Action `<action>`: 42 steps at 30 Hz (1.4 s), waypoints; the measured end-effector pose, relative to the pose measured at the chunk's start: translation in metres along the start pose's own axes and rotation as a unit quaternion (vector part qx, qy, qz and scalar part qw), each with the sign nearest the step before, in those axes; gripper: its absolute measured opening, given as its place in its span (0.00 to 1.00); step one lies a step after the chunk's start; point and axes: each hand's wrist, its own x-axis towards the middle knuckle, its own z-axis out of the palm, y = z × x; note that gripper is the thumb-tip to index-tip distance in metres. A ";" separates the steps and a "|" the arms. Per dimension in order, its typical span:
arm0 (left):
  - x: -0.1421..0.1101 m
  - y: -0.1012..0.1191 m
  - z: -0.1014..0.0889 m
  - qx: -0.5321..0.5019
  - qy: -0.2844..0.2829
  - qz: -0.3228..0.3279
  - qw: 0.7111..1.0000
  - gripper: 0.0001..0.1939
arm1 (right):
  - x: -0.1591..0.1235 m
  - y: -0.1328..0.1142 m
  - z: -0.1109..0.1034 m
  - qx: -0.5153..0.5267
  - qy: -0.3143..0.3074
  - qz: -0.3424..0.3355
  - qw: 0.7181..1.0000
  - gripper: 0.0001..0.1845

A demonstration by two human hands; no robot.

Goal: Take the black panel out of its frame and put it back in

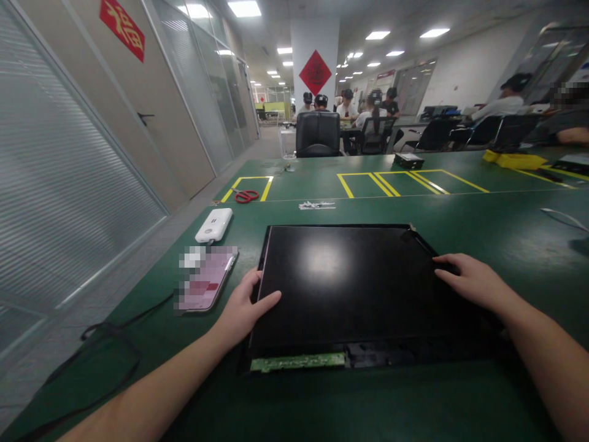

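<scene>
A black LCD display panel (340, 282) lies flat on the green table in front of me, its dark face up with a bright light reflection on it. Along the near edge runs a thin green circuit board (299, 362). My left hand (246, 307) grips the panel's left edge, thumb resting on the top face and fingers over the side. On the opposite side, my right hand (469, 279) holds the right edge, with its thumb and index finger at the border. The right hand's other fingers are mostly hidden.
Left of the panel lie a phone (209, 282), a white power bank (214, 225) and a black strap (110, 328). Beyond are red-handled scissors (247, 196), white strips (316, 205) and a black box (408, 161). A white cable (564, 216) is at right. People sit farther back.
</scene>
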 end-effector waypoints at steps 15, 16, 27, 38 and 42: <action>0.001 -0.012 -0.002 0.088 0.021 0.061 0.994 0.23 | 0.001 0.000 0.002 0.001 -0.002 -0.009 1.000 0.21; 0.001 -0.012 -0.002 0.088 0.020 0.064 0.994 0.23 | 0.002 0.000 0.002 0.002 -0.001 -0.010 1.000 0.20; -0.001 -0.016 -0.001 0.075 0.017 0.098 0.992 0.23 | -0.002 -0.006 -0.002 0.003 -0.018 0.006 1.000 0.27; -0.001 -0.023 -0.004 0.084 0.012 0.127 0.988 0.22 | -0.003 -0.012 -0.005 0.027 -0.006 0.060 0.998 0.29; -0.003 -0.018 -0.003 0.073 0.009 0.133 0.988 0.22 | -0.002 -0.011 -0.005 0.083 0.019 0.094 0.992 0.26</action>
